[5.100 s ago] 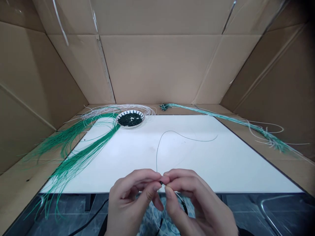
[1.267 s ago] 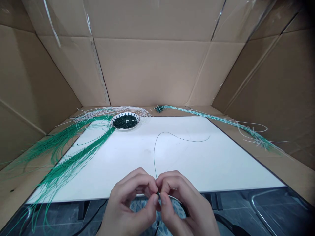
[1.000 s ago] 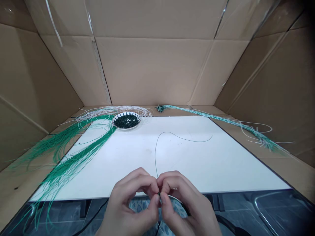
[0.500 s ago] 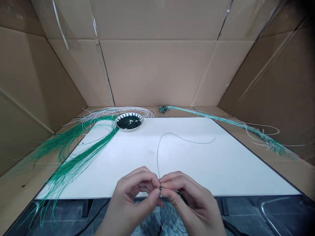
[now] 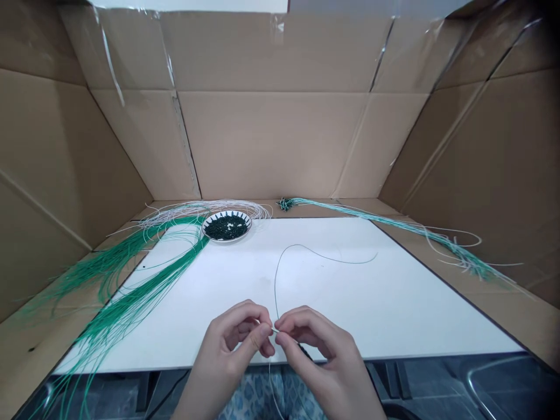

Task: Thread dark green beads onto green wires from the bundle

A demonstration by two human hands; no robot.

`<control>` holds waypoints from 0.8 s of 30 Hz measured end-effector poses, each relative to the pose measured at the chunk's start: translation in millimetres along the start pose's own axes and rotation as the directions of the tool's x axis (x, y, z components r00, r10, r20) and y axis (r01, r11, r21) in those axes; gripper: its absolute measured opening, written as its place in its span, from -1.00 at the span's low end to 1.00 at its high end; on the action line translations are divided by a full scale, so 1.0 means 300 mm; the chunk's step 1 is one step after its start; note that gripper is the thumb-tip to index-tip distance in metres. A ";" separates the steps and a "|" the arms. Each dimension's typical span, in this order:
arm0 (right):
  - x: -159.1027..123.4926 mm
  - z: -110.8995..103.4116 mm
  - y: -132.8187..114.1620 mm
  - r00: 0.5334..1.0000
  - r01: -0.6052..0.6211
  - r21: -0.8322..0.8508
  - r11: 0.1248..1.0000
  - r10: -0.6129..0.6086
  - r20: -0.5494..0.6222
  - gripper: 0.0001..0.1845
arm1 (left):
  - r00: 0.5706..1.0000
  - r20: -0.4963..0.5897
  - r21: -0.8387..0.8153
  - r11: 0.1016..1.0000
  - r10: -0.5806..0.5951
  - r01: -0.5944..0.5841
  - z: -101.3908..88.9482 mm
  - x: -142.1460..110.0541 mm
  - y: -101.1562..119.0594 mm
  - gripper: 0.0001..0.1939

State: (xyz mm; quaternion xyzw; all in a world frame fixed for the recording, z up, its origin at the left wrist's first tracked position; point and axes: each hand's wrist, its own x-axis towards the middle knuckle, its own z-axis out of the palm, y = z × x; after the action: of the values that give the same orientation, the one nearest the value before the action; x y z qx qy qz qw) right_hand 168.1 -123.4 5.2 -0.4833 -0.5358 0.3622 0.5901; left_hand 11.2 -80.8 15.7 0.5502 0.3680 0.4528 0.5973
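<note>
My left hand [image 5: 238, 344] is pinched shut near the front edge of the board, its thumb and forefinger on a short stretch of white cord [image 5: 275, 331]. Fingertip to fingertip with it, my right hand [image 5: 308, 344] pinches the other end of that stretch. Something dark, perhaps a strand of beads [image 5: 305, 351], shows partly inside the right hand. A thin green thread [image 5: 276, 280] runs from between the hands across the board and curves right. Below the hands, a loose white cord [image 5: 273, 394] hangs over my lap.
At the back left of the white board [image 5: 332, 303] stands a dish [image 5: 248, 226] of dark beads. Green threads [image 5: 144, 303] and white cords [image 5: 227, 204] lie on the left. A tied bundle [image 5: 385, 219] stretches along the right. Cardboard walls [image 5: 271, 146] enclose the board.
The hands have drawn slightly apart, and a white stretch of cord now shows between the fingertips where a dark bit showed before. The camera view has tilted up a little.
</note>
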 end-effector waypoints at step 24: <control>0.000 0.030 0.106 0.842 -0.421 0.407 0.811 0.182 0.507 -0.44 | 0.856 -0.516 -0.335 0.909 0.044 -0.249 -0.040 0.025 0.006 -0.75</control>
State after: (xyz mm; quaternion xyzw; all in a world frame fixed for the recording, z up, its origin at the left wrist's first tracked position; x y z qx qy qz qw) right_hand 162.2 -113.3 -25.7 -0.2970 -0.4564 0.6810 0.4896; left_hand 2.2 -69.8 16.3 0.3119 0.3678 0.6879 0.5424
